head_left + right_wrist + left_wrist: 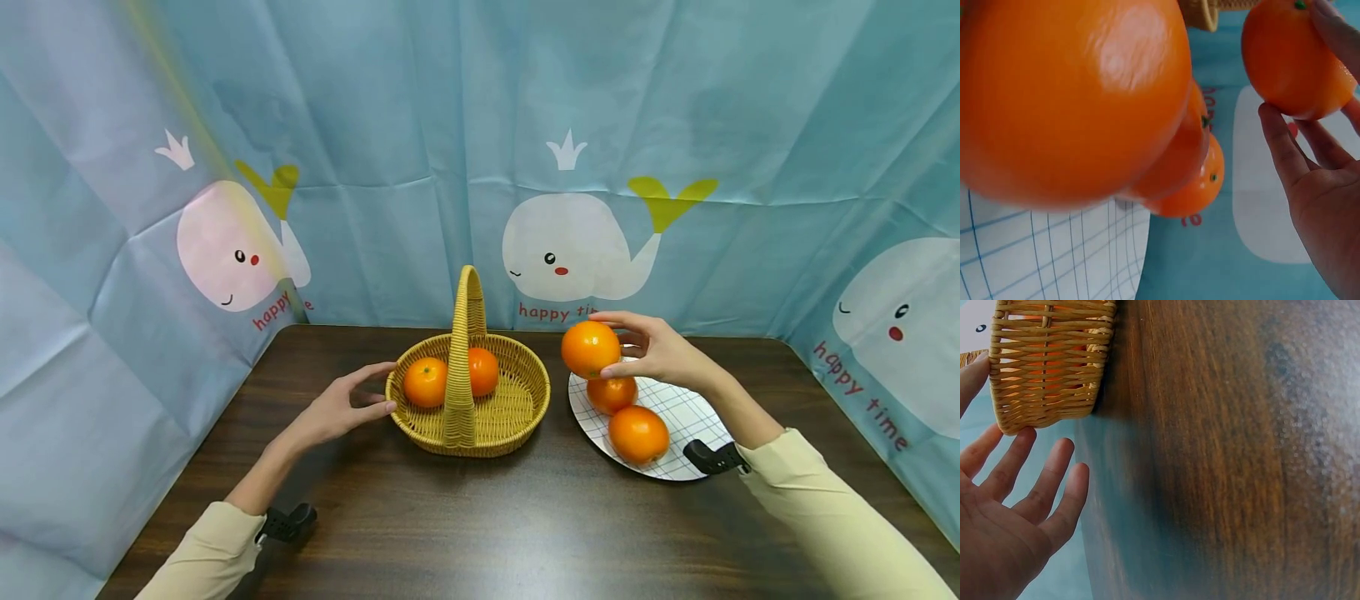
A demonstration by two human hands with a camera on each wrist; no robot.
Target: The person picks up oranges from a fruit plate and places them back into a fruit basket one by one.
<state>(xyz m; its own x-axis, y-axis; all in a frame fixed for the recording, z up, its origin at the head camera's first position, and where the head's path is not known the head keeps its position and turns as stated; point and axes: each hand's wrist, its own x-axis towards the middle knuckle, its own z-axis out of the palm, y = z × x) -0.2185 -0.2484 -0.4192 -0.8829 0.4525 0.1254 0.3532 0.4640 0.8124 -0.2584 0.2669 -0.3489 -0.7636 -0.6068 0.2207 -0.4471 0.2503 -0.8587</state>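
Right hand [657, 353] pinches an orange [587, 350] right of centre — keep it light; left hand [336, 409], fingers relaxed, should steady the central basket [495, 443].

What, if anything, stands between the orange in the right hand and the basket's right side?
Nothing visible blocks the held orange from the right side of the basket, though its rim probably needs clearing. The arched handle rises farther left, across the middle.

Orange fruits [588, 348], yellow basket [519, 400], blue-gridded white plate [688, 412], dark brown table [405, 525]
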